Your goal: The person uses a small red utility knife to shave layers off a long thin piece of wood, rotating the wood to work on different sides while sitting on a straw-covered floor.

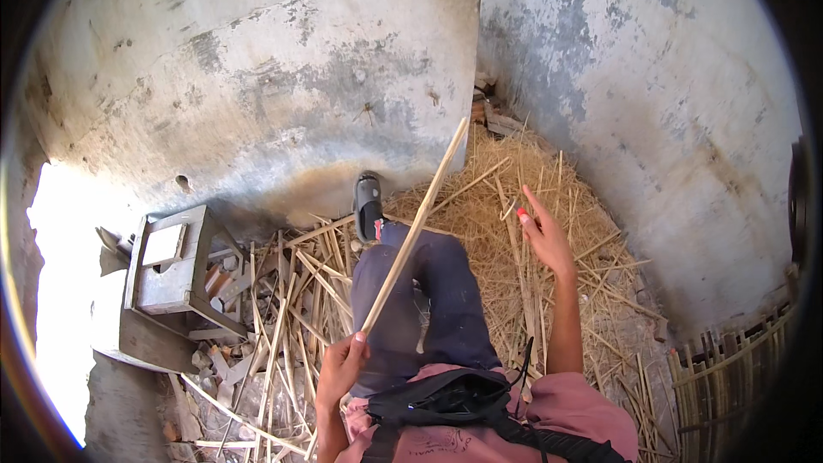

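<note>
My left hand (pixel 341 369) is closed around the lower end of a long pale bamboo strip (pixel 414 231). The strip slants up and to the right across my knees, its far end in the air. To the right, my right hand (pixel 549 236) is raised over a heap of shavings (pixel 501 167). Its index finger stretches out and the thumb stands apart from it. Something small and red (pixel 521 212) shows at the thumb tip; I cannot tell whether it is a wrapping. A thin curled pale sliver (pixel 507 210) appears just beside the thumb.
Many loose bamboo strips (pixel 279 334) litter the ground on my left. A worn wooden stool-like frame (pixel 180 266) stands by the bright opening. Peeling walls (pixel 283 77) rise ahead and on the right. A slatted bamboo piece (pixel 737 377) lies lower right. My black sandal (pixel 368 201) is near the wall.
</note>
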A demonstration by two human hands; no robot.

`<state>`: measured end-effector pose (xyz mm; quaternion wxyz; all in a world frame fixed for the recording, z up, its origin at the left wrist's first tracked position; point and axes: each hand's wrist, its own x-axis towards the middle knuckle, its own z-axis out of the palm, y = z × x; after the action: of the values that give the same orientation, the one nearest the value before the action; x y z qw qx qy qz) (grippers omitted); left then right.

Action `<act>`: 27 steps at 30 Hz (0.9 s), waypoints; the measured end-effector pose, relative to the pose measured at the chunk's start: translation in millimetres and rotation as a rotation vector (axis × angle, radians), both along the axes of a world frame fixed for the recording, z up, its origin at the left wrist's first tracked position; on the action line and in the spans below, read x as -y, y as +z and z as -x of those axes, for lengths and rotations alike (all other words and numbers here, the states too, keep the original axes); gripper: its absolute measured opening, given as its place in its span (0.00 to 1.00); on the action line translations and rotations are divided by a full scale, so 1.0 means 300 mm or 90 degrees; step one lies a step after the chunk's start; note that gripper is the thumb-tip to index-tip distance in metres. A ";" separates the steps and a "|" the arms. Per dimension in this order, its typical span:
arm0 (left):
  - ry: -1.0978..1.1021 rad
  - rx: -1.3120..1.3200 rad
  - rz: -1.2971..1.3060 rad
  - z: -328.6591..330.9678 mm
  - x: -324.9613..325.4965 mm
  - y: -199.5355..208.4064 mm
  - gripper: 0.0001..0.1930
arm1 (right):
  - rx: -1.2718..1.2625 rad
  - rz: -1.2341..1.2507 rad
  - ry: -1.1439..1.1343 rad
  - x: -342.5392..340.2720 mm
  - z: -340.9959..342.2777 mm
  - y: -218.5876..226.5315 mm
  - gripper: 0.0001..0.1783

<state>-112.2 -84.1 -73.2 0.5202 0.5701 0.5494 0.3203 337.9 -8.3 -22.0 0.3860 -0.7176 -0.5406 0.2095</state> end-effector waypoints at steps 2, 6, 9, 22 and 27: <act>0.006 0.029 0.008 0.008 -0.007 0.003 0.29 | 0.105 0.024 -0.030 0.016 -0.032 0.010 0.34; 0.010 0.099 0.024 0.033 -0.010 -0.002 0.29 | 0.165 0.037 -0.047 0.037 -0.058 0.066 0.36; 0.007 0.132 0.033 0.039 -0.004 -0.003 0.29 | 0.178 0.012 -0.058 0.049 -0.102 0.037 0.36; -0.044 0.239 0.131 0.109 0.011 0.046 0.34 | 0.152 -0.093 -0.107 0.035 -0.018 0.049 0.23; -0.084 0.259 0.170 0.106 0.019 0.068 0.33 | -0.048 -0.080 -0.029 0.024 0.075 0.139 0.28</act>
<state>-144.1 -89.8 -52.9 0.7105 0.4550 0.4325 0.3180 315.3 -15.5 19.7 0.4555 -0.6954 -0.5212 0.1933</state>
